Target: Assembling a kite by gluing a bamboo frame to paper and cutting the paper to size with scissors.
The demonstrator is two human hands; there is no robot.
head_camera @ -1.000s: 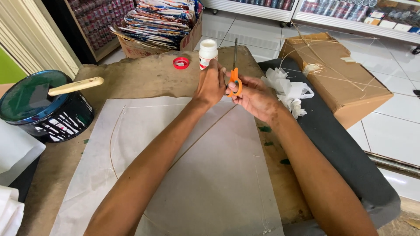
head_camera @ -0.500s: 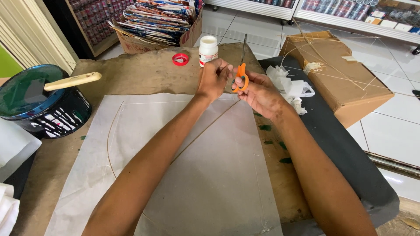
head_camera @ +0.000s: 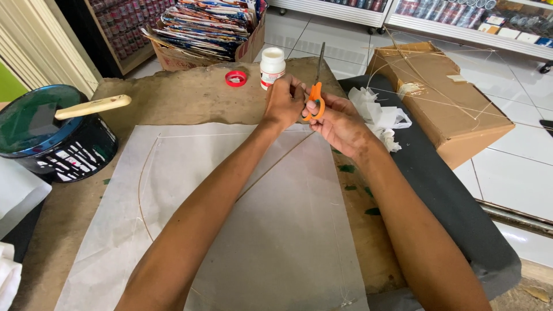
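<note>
The head view shows one pair of orange-handled scissors (head_camera: 315, 95), one white glue bottle (head_camera: 272, 67), one red cap (head_camera: 235, 78), one sheet of white paper (head_camera: 242, 230) and one dark bucket (head_camera: 55, 141) with a wooden stick across its top. Both arms stretch forward over the paper. The right hand (head_camera: 340, 124) grips the scissors through their orange loops, blades pointing up and away, just beyond the paper's far edge. The left hand (head_camera: 285, 101) is pinched shut beside the scissors; what it holds is too small to tell. The bottle stands just behind the left hand, the cap to the bottle's left. Compared with half a second earlier, both hands sit in much the same place near the bottle.
</note>
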